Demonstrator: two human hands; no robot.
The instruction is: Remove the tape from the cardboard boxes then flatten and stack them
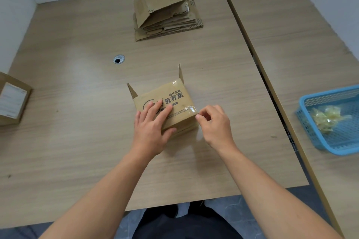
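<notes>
Wooden counter (77,141), cardboard box (174,99) at centre. I see left hand (151,128) pressing its top, fingers (165,111) straight. Right hand (213,122) fingers pinch clear tape (191,109) at the box's right edge. Flattened stack (165,11) sits far back.

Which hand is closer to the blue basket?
Right. The right hand pinches tape at the box edge facing the blue basket; the left hand presses the box top, farther away.
</notes>
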